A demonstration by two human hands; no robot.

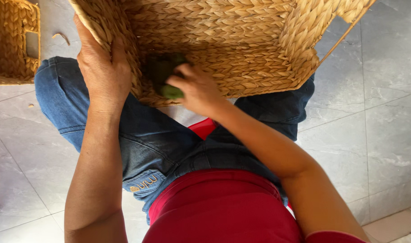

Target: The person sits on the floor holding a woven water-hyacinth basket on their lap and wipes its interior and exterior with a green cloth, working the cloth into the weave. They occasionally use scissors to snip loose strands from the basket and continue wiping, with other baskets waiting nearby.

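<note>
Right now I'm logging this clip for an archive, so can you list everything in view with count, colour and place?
large woven basket: one, straw tan, tipped on the lap at top centre
small woven basket: one, straw tan, on the floor at top left
green thing: one, dark green, against the large basket's weave under the right hand; too blurred to tell what it is
straw scraps: a few, tan, on the floor near the small basket
floor tiles: many, pale grey, all around
red seat: one, red, showing between the knees
jeans: one pair, blue, centre
top: one, red, bottom centre
left hand: one, gripping the large basket's left edge
right hand: one, closed on the green thing
</note>
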